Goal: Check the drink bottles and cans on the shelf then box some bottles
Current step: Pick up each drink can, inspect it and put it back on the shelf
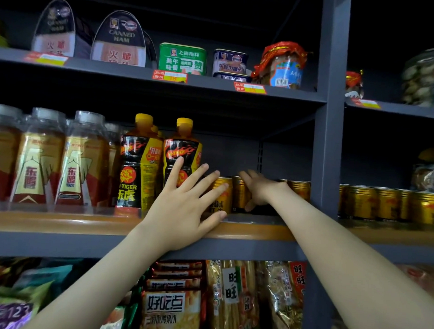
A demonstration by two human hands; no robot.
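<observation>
Middle shelf [59, 222], left to right: clear-capped bottles [39, 161] with red and gold labels, upright and packed tight. Next, the yellow-capped Hi-Tiger bottles [133, 170], two at the front edge, at least one more behind. My left hand [182, 205] is released, fingers spread flat, little finger laid over the right Hi-Tiger label, the other fingertips over the front gold can [222, 197], thumb low by the shelf lip; it grasps nothing. Right of that, my right hand [259, 191] is pushed in among the gold cans, fingers going over the can tops toward the back, thumb hanging down at a can's front. I can't tell whether it has a can pinched or is only feeling along the row. Past the grey post [327, 144], more gold cans [388, 204] in a row. No box in view, so I judge this is checking, boxing not started. To do it well I should keep the left palm flat as a stop so the tall Hi-Tiger bottle doesn't tip when cans shift. With the right I should feel for gaps behind the front row, slide rather than lift, and turn labels forward. The cans stand close; a careless elbow could knock the row against the post. For boxing I should take bottles by the body, not the cap.
</observation>
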